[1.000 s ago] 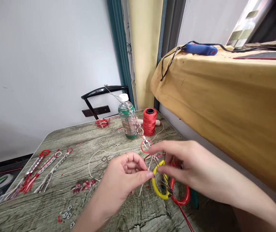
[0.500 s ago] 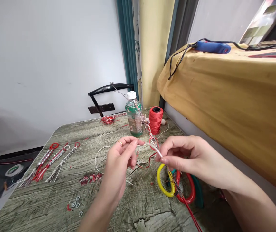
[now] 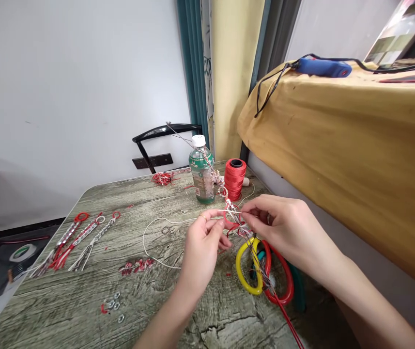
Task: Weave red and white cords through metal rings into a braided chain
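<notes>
My left hand (image 3: 203,245) pinches a white cord (image 3: 189,220) that loops out over the table to its left. Closed at the fingertips, my right hand (image 3: 285,225) holds the white cord too, just right of a knotted red-and-white braid (image 3: 228,199). The cord runs across between both hands in front of the braid. A red loop and loose strands sit beside my left fingertips. Below my right hand, dark and red threads (image 3: 256,257) hang over scissors (image 3: 247,290) with yellow and red handles. The exact crossing of the strands is too fine to make out.
A green-labelled bottle (image 3: 202,177) and a red thread spool (image 3: 235,179) stand behind the braid. Finished tasselled braids (image 3: 80,237) lie at the left. Several metal nuts (image 3: 116,306) and red beads (image 3: 136,266) rest in front. A yellow cloth (image 3: 338,131) hangs at right.
My left hand has moved right, towards the braid. My right hand has shifted slightly up, and the white cord is now stretched between both hands across the braid.
</notes>
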{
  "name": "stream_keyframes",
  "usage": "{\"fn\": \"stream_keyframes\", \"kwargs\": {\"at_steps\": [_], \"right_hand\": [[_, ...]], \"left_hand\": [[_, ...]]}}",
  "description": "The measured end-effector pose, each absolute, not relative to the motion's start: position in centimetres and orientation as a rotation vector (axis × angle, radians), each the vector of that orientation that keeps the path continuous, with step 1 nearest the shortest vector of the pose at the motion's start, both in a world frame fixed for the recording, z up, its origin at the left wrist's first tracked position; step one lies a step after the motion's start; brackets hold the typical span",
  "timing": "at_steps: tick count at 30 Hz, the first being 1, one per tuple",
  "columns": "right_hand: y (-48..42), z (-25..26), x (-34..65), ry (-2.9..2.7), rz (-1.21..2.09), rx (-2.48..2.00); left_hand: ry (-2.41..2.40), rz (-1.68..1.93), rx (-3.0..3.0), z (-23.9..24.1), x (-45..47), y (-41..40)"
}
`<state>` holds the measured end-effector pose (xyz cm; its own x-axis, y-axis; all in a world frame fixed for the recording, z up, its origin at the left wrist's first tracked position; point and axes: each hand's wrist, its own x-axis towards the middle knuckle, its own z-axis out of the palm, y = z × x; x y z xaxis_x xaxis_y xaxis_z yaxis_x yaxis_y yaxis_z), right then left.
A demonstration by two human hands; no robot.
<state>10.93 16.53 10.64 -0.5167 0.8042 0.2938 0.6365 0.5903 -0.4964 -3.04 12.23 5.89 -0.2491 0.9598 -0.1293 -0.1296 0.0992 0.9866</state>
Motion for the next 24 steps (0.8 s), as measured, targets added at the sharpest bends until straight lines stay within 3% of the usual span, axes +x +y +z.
{"fn": "stream_keyframes", "kwargs": {"at_steps": [14, 24], "right_hand": [[15.4, 9.7, 9.5, -2.484, -0.071, -1.274], [15.8, 9.8, 9.8, -2.496, 0.231, -1.086]], "left_hand": [[1.305, 1.515, 0.86, 5.4, -3.0, 12.4], [1.199, 1.445, 0.685, 5.4, -3.3, 12.4]]}}
